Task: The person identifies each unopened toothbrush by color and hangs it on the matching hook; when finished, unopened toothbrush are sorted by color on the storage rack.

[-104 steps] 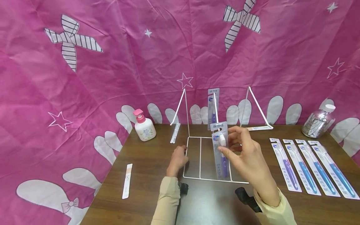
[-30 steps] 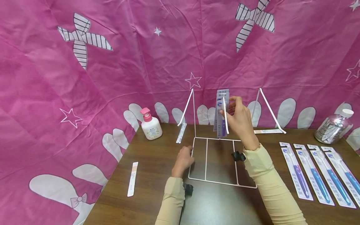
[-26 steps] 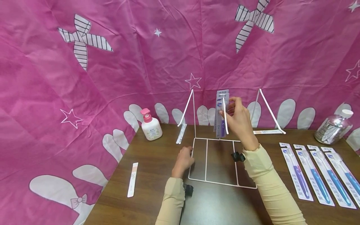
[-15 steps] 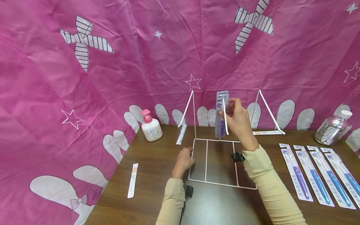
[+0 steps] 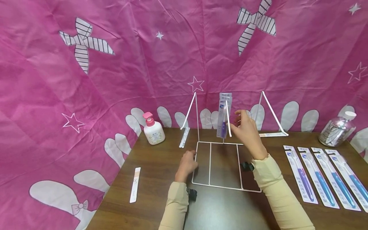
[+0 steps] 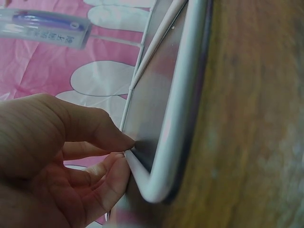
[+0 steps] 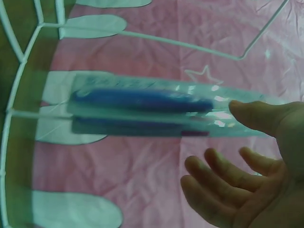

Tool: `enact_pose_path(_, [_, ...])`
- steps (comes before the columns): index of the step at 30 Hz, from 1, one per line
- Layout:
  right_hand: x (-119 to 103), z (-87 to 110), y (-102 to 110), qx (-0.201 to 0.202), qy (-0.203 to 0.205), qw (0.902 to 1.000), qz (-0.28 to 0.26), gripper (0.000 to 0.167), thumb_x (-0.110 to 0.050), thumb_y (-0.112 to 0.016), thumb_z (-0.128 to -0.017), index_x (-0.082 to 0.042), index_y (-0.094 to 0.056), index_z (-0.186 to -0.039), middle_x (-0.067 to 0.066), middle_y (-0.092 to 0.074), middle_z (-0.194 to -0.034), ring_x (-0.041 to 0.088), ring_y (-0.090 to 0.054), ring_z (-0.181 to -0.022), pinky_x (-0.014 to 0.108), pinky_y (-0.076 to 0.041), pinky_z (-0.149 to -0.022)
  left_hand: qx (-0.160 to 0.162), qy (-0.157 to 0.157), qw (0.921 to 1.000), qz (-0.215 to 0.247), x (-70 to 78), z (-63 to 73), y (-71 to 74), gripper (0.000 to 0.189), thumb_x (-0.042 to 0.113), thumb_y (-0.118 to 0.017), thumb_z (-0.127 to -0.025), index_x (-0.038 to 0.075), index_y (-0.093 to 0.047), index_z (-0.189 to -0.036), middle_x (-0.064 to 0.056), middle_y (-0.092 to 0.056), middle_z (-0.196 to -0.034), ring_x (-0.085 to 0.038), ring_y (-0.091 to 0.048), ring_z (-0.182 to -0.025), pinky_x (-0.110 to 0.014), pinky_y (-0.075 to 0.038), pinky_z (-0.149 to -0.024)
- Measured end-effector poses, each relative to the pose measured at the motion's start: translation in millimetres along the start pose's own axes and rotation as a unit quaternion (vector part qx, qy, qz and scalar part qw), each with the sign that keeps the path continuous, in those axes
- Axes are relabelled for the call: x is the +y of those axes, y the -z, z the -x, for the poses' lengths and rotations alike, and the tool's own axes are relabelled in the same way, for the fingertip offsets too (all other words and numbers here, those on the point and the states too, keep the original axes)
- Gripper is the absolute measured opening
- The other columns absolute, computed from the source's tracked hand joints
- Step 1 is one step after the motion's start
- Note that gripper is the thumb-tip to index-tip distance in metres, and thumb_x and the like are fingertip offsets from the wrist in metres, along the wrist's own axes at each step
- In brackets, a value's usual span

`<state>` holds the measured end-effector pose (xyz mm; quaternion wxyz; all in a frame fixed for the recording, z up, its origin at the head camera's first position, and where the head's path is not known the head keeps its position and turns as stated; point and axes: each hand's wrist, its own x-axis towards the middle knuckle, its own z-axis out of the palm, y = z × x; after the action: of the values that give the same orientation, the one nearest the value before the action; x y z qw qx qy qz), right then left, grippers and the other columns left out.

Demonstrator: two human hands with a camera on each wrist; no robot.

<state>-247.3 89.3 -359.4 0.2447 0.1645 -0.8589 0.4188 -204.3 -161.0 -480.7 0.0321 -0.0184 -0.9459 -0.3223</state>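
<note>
A white wire display rack (image 5: 225, 187) stands on the table with three slanting hook arms. My left hand (image 5: 187, 162) holds its left base bar; the left wrist view shows thumb and fingers pinching the wire (image 6: 137, 172). Two packaged toothbrushes (image 5: 223, 116) with purple handles hang upright, one behind the other, on the middle hook arm. Just right of them is my right hand (image 5: 245, 131), its fingers loosely bent and spread apart. In the right wrist view the thumb overlaps the edge of the toothbrush packs (image 7: 142, 100), and nothing lies between thumb and fingers.
Several packaged toothbrushes (image 5: 325, 179), one purple and the others blue, lie in a row at the right. A silver bottle (image 5: 336, 130) stands behind them. At the left are a pump bottle (image 5: 154, 132) and paper strips (image 5: 135, 185). A pink curtain (image 5: 161, 70) closes the back.
The right hand carried a purple packaged toothbrush up onto the middle hook arm in front of another. It has since let go and shifted slightly down and right. The left hand stays on the rack.
</note>
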Motion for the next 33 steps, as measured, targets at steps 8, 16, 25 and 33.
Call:
enact_pose_path(8, [29.7,21.5,8.7,-0.066,-0.037,0.9963,0.042,0.046,-0.014,-0.074,-0.089,0.005,-0.050,-0.124,0.023,-0.067,-0.095,0.039,-0.067,-0.086,0.055,-0.048,-0.078,-0.003,0.004,1.0000,0.003,0.5,-2.7,-1.1,0.045,-0.007,-0.071,-0.073,-0.007,-0.065,-0.118,-0.018,-0.061,-0.097,-0.034,-0.059,-0.085,-0.053,-0.050,-0.079])
enact_pose_path(16, [67.6,39.9,23.8,-0.094,-0.042,0.9913,0.081,0.039,-0.016,-0.072,-0.089,0.007,-0.054,-0.114,0.022,-0.067,-0.089,0.041,-0.065,-0.085,0.057,-0.047,-0.076,-0.003,0.001,1.0000,0.001,0.0,-4.3,1.7,0.042,-0.006,-0.071,-0.073,-0.006,-0.066,-0.115,-0.017,-0.060,-0.094,-0.034,-0.059,-0.085,-0.052,-0.050,-0.078])
enact_pose_path(25, [108.9,60.5,49.6,-0.128,-0.089,0.9786,0.134,0.040,-0.021,-0.070,-0.092,0.009,-0.053,-0.113,0.024,-0.064,-0.087,0.047,-0.062,-0.085,0.059,-0.046,-0.074,-0.001,0.003,1.0000,0.001,-1.1,-3.3,0.8,0.047,-0.006,-0.072,-0.072,-0.008,-0.065,-0.118,-0.018,-0.062,-0.098,-0.036,-0.061,-0.087,-0.052,-0.051,-0.080])
enact_pose_path(33, [128.1,70.1,75.7,-0.112,-0.091,0.9743,0.173,0.039,-0.017,-0.071,-0.090,0.011,-0.053,-0.110,0.025,-0.062,-0.083,0.050,-0.060,-0.081,0.062,-0.044,-0.069,-0.003,0.003,1.0000,0.006,-0.4,-3.0,-0.7,0.047,-0.006,-0.072,-0.073,-0.008,-0.065,-0.119,-0.019,-0.062,-0.099,-0.036,-0.061,-0.088,-0.052,-0.051,-0.081])
